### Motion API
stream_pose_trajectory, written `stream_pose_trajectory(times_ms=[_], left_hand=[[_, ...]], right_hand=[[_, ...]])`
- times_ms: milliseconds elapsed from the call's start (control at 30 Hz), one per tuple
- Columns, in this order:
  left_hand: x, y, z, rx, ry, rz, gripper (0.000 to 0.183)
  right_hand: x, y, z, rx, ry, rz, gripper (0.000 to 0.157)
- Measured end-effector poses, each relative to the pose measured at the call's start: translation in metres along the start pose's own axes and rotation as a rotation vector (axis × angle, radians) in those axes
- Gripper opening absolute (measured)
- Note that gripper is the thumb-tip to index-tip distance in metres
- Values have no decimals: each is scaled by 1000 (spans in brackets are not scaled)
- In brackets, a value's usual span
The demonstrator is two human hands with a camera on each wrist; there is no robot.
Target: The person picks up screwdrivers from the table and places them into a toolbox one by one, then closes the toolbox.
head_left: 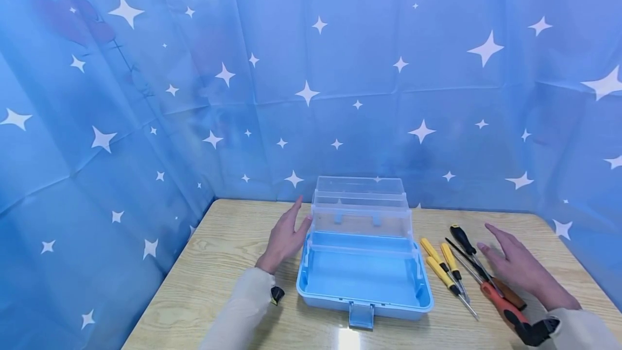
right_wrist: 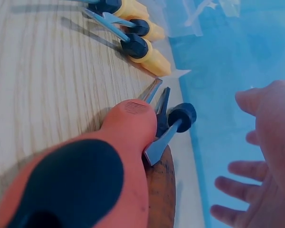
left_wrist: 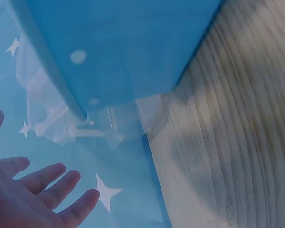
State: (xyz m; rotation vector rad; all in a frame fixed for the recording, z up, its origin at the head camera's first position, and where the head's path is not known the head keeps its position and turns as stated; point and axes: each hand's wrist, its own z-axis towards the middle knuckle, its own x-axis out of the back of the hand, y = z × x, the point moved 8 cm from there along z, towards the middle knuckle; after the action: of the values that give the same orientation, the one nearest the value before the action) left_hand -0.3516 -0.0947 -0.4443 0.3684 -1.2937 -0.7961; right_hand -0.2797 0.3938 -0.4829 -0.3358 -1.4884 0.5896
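A light-blue toolbox (head_left: 364, 280) stands on the table with its transparent lid (head_left: 360, 209) raised at the back and its front latch (head_left: 361, 316) hanging down. Beside its left wall is my left hand (head_left: 285, 235), fingers spread, holding nothing. My right hand (head_left: 522, 266) is over the right side of the tools, its fingers extended and holding nothing. Near it lie a red-and-black-handled screwdriver (right_wrist: 128, 123), a black-handled screwdriver (head_left: 462, 238) and a tool with a brown wooden handle (right_wrist: 160, 190). Three yellow-handled screwdrivers (head_left: 443, 274) lie between these and the box.
The wood-grain table (head_left: 209, 285) ends at the back against a blue curtain (head_left: 311, 80) with white stars, which also hangs along the left side. A dark strap piece (head_left: 277, 295) shows at the left cuff, and another (head_left: 536, 331) at the right.
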Motion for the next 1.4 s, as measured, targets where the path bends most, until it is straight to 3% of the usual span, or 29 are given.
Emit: stream_pose_trajectory(times_ms=[400, 867, 1400], left_hand=[[-13, 12, -1, -31, -32, -9, 68], [-24, 24, -5, -77, -68, 21, 71], [-38, 22, -11, -38, -105, 26, 74]], right_hand=[[-4, 5, 3, -39, -38, -22, 73], [-8, 18, 12, -112, -78, 60, 75], [-12, 15, 23, -130, -96, 161, 74]])
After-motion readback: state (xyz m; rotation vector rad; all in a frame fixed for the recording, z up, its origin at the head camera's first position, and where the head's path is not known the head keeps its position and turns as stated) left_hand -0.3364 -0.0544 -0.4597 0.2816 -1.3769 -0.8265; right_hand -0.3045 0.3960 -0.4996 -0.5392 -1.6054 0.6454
